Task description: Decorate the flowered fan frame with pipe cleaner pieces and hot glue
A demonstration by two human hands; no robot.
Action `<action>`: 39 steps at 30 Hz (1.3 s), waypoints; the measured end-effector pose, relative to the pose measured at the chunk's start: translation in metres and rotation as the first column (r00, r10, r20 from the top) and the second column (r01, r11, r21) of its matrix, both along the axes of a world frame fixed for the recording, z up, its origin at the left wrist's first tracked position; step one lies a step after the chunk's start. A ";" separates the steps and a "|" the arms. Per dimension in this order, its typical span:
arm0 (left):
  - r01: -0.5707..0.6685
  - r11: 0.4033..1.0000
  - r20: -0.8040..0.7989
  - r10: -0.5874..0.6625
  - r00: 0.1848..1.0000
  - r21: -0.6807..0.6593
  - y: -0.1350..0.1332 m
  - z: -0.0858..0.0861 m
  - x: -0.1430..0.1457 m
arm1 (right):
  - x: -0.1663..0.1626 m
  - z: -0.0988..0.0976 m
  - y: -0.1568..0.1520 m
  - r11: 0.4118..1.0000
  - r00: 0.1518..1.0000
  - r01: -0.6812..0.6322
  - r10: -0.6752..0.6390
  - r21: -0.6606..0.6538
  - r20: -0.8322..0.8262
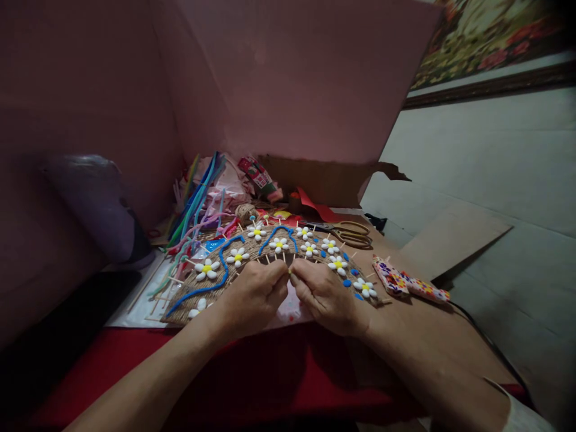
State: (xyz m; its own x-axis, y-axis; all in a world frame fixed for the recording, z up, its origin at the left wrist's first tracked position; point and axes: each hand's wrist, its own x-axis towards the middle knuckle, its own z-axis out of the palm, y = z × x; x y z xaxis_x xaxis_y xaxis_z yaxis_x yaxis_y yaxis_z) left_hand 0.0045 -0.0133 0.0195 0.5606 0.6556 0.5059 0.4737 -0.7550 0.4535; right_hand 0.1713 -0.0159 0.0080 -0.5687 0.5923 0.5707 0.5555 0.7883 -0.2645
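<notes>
A twine-wrapped arch [211, 287] lies in front of me, set with white-petal flowers with yellow centres, blue pipe cleaners and small blue dots, with thin wooden sticks poking from its edges. My left hand [254, 297] and my right hand [321, 295] meet at the arch's inner edge. Their fingertips are pinched together on something small that I cannot make out, right beside the sticks. Both hands rest over a white sheet [148, 303] under the arch.
A pile of coloured pipe cleaners [198, 201] and paper scraps sits behind the arch. Gold-handled scissors [348, 233] lie at the back right. A patterned strip [407, 285] lies to the right on brown cardboard [450, 237]. A pink board [292, 78] walls the back.
</notes>
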 end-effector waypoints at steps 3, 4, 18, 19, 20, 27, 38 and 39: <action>-0.005 1.000 0.008 0.005 1.000 -0.017 -0.001 -0.002 0.001 | -0.002 -0.003 0.000 0.999 0.999 0.032 -0.032 -0.007 -0.026; -0.013 1.000 0.013 0.013 1.000 -0.018 -0.001 -0.002 0.002 | -0.003 -0.004 0.000 0.999 0.999 0.036 -0.036 -0.017 -0.037; 0.353 0.769 0.689 0.152 0.709 -0.533 0.007 -0.004 0.012 | -0.003 0.002 0.007 0.748 0.760 -0.418 -0.023 -0.515 -0.649; 0.400 0.739 0.719 0.161 0.677 -0.542 0.008 -0.005 0.012 | -0.004 0.001 0.007 0.718 0.739 -0.451 -0.033 -0.530 -0.673; 0.443 0.711 0.745 0.170 0.644 -0.546 0.009 -0.005 0.013 | -0.005 0.001 0.007 0.695 0.723 -0.475 -0.041 -0.540 -0.689; 0.606 0.518 0.787 0.264 0.558 -0.603 0.006 -0.003 0.013 | -0.002 -0.003 0.007 0.834 0.747 -0.341 -0.040 -0.434 -0.664; 0.642 0.368 0.734 0.225 0.641 -0.673 0.007 -0.001 0.005 | 0.001 0.002 0.007 0.986 0.826 -0.164 0.132 -0.011 -0.548; 0.647 0.351 0.732 0.226 0.643 -0.677 0.007 -0.002 0.004 | 0.001 0.002 0.006 0.988 0.829 -0.155 0.125 -0.009 -0.546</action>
State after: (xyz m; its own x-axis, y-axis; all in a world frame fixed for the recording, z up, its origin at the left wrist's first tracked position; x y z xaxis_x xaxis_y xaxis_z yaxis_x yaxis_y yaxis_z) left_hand 0.0088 -0.0060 0.0177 0.5773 0.8165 0.0069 -0.3693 0.2535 0.8941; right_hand 0.1721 -0.0097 0.0102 -0.2556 0.5665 0.7834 0.1961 0.8239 -0.5318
